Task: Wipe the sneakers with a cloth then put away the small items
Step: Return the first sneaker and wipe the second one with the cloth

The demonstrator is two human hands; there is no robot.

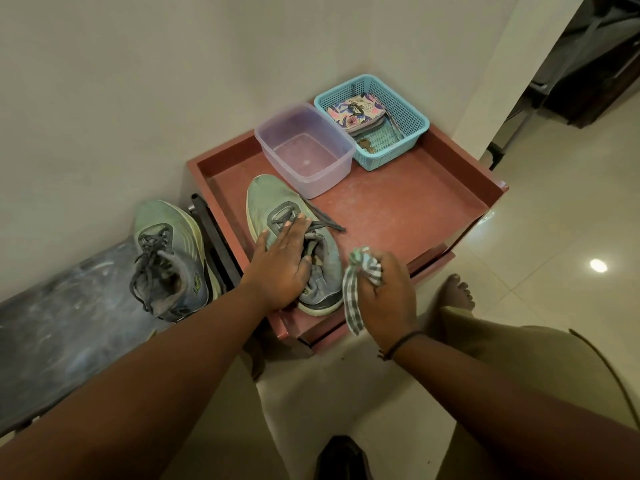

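Sneaker point(277, 216) lies on the red tray point(415, 209), heel at the tray's near edge. Left hand point(280, 265) rests flat on its laces, fingers spread. Right hand point(388, 292), near the tray's front edge, is fisted around the checked cloth point(353, 292). Second sneaker point(166, 251) sits left of the tray.

Risk: the heel overhangs; a hard wipe could push the sneaker off. Loose laces may snag the cloth.

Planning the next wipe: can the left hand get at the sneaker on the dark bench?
Probably yes. The left hand only rests on the tray sneaker, and nothing lies between it and the bench sneaker.
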